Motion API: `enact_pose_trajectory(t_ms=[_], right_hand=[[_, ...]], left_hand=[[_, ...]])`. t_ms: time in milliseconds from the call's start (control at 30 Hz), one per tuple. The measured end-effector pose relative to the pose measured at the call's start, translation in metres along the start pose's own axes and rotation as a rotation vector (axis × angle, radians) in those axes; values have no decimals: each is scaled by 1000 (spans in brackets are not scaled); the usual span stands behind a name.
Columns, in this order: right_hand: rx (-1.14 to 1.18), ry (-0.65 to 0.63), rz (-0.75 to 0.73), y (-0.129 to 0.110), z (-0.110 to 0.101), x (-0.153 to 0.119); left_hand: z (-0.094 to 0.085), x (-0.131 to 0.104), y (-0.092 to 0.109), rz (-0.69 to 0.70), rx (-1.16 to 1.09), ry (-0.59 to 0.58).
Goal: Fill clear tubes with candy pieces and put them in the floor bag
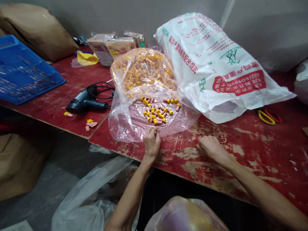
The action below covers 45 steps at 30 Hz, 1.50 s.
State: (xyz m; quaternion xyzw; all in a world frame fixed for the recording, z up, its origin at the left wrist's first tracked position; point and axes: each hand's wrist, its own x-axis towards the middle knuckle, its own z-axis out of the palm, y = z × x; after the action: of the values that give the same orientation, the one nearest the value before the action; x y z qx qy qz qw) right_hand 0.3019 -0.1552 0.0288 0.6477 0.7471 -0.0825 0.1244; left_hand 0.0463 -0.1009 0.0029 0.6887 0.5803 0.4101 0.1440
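My left hand (152, 144) is closed in a pinch at the near edge of a transparent plastic bag (122, 128). Whatever its fingers hold is too small to make out. Just beyond it, small pink-patterned pieces with yellow caps (157, 114) lie loose on the bag's flattened mouth. Many more of these capped pieces (146, 69) fill the bag behind. My right hand (213, 149) is curled into a fist over the red, worn tabletop (183, 150), apart from the bag. Its fingers hide anything inside.
A white printed sack (216, 64) leans at the back right, near yellow and red-handled scissors (267, 117). Left of the bag lie a heat gun (84, 101) with its cord and a few stray pieces (90, 124). A blue crate (26, 70) stands far left, before wrapped boxes (117, 46).
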Motion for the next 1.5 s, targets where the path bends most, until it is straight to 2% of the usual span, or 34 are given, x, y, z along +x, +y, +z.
enact_pose_trajectory(t_ms=[100,167,233,333,400,500,600,667,700,733,800,867,1000,1100,1167,1267,1333,1400,1500], right_hand=[[51,20,-35,-1,0,6],[94,89,-47,1,5,8],[128,230,-32,4,17,8],[127,466,-11,5,39,3],[122,540,4,8,47,-2],[183,616,105,30,38,0],[212,703,340,76,10,20],[213,705,468,110,-7,41],[210,667,515,124,-13,53],[169,541,557,136,-16,63],[159,442,518,150,-14,81],[132,398,465,154,-5,91],[155,406,449,155,9,91],[223,452,444,154,7,78],[267,516,409,147,3,64],[522,702,196,118,-1,32],[676,754,-7,89,-4,8],[723,675,-177,61,-7,-12],[753,536,-369,30,-9,-28]], left_hand=[[4,31,-24,110,263,-74],[12,46,-35,194,405,-142],[18,55,-44,272,498,-161],[22,59,-52,328,534,-120],[23,59,-54,341,519,-93],[25,58,-53,373,497,-102],[28,55,-51,378,474,-108],[28,51,-49,358,448,-105],[26,49,-48,349,436,-111],[25,46,-47,343,427,-124],[21,40,-47,331,432,-157],[17,37,-47,305,424,-172],[11,36,-49,235,309,-199],[7,34,-46,208,206,-229],[5,29,-41,122,48,-190],[7,11,-21,-93,-348,-143],[10,-4,-1,-221,-622,-193],[15,-18,23,-299,-806,-284],[22,-33,48,-262,-872,-377]])
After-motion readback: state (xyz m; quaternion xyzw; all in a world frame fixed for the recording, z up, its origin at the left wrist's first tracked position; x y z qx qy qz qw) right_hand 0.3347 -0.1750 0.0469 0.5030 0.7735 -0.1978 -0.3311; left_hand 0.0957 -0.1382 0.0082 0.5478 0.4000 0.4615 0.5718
